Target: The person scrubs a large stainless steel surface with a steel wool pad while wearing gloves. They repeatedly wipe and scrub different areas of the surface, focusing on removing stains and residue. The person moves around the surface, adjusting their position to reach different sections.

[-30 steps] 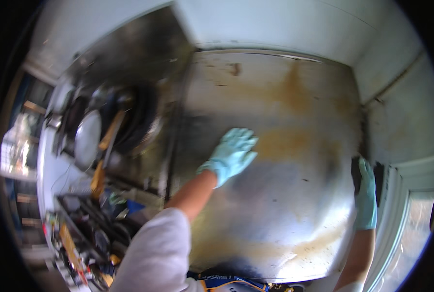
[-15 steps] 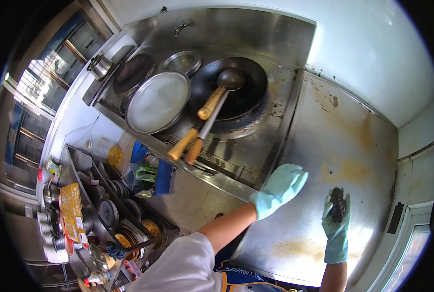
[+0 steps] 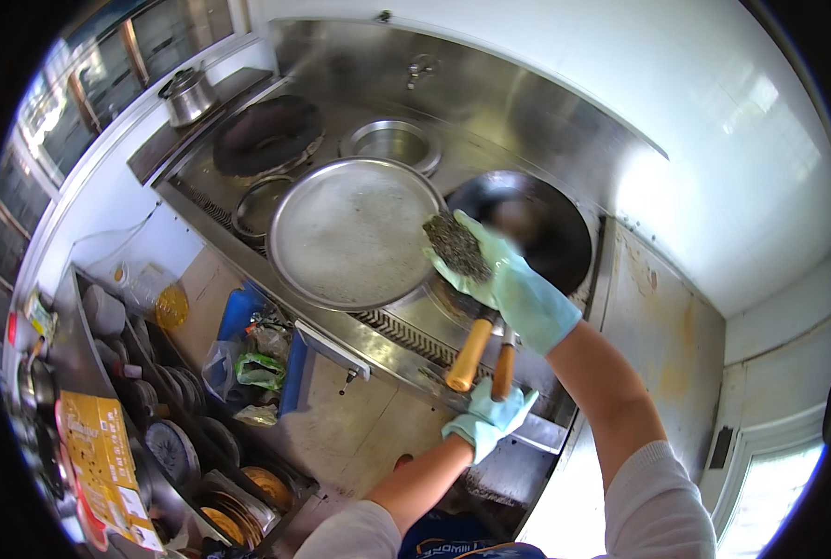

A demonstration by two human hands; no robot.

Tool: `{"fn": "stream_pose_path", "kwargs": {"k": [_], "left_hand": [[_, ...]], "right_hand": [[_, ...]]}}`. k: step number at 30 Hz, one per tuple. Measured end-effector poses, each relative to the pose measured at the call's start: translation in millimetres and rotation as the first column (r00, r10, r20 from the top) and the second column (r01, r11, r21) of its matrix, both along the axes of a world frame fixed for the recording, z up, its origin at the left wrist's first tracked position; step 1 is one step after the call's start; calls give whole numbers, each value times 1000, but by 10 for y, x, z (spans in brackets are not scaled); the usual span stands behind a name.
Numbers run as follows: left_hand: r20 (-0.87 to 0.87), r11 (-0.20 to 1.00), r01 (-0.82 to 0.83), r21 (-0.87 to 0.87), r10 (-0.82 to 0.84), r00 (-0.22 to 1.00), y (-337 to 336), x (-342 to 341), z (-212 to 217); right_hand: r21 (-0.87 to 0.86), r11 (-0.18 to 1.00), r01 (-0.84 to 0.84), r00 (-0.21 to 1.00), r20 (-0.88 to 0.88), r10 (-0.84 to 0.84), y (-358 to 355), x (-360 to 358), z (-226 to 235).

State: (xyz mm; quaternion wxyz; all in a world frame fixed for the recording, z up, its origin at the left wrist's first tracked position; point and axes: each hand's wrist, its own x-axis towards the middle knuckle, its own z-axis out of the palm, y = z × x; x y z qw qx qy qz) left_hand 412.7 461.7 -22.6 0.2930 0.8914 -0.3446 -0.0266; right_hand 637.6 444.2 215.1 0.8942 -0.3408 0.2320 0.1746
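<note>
Both my hands wear pale green rubber gloves. My right hand (image 3: 490, 270) holds a dark steel wool scourer (image 3: 457, 247) with fingers around it, at the right rim of a wide round basin of cloudy water (image 3: 318, 284). Behind that hand sits a black wok (image 3: 565, 219); the ladle bowl inside is blurred. Two wooden handles (image 3: 472, 359) stick out of the wok below my right forearm, partly hidden by the glove. My left hand (image 3: 492, 419) is low at the stove's front edge, beside the handle ends, fingers stretched out, with nothing seen in it.
On the steel stove stand a smaller metal pot (image 3: 392, 144) and a dark round burner cover (image 3: 266, 135). A kettle (image 3: 188, 97) is at the far left. Below are a blue bin (image 3: 294, 373) with rubbish and a shelf of dishes (image 3: 173, 447). A steel counter (image 3: 662, 326) lies right.
My right hand has carried the scourer from the right counter leftward to the basin. The left hand has moved down and left off the counter's edge. The view has turned.
</note>
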Motion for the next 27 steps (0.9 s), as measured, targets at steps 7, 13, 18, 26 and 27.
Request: {"fn": "stream_pose_path", "kwargs": {"k": [7,13,18,26,27], "left_hand": [[-199,1000,10,-17,-13,980,-368,-205,-264],[-242,994,113,-12,-113,964,-420,-282,-150],[-255,991,135,-15,-134,958,-439,-266,-101],[-410,982,94,-162,-153,899,-488,-260,-120],[-472,976,63,-208,-156,868,-497,-272,-163]], "right_hand": [[-994,94,51,660,104,744,979,1259,-1119],[-752,-599,275,391,-481,784,1361,1238,-1917],[-895,-445,26,351,-408,842,1261,1480,-1225],[-931,-234,281,399,-109,911,891,1639,-1401],[-913,-263,311,365,-141,920,810,1715,-1572]]}}
